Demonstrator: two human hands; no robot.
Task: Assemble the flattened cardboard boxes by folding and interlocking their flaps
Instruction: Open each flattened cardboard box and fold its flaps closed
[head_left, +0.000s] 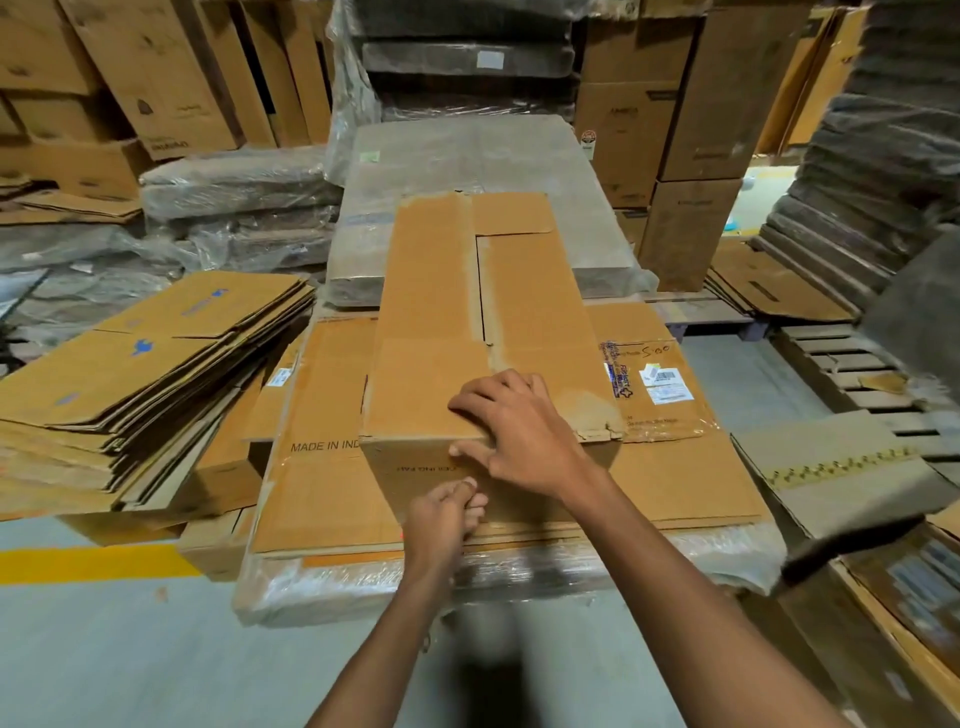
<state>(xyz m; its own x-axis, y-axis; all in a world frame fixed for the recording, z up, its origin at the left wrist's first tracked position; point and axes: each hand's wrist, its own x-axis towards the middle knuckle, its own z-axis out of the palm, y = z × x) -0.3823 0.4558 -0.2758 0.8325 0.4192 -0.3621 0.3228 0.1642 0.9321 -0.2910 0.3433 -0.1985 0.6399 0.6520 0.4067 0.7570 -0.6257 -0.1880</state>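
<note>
A long brown cardboard box (467, 312) stands assembled on a stack of flat cartons (691, 483), its top flaps folded over one another. My right hand (514, 431) lies over the box's near top edge, fingers spread on the top flap and thumb down the front face. Lower down, my left hand (447, 519) is at the box's near face with its fingers curled. Whether they pinch anything I cannot tell.
A slanting pile of flattened boxes (145, 364) lies to the left. Shrink-wrapped bundles of cartons (483, 166) sit behind. Wooden pallets (852, 374) and more flat cardboard are to the right. A yellow line (88, 564) marks the grey floor.
</note>
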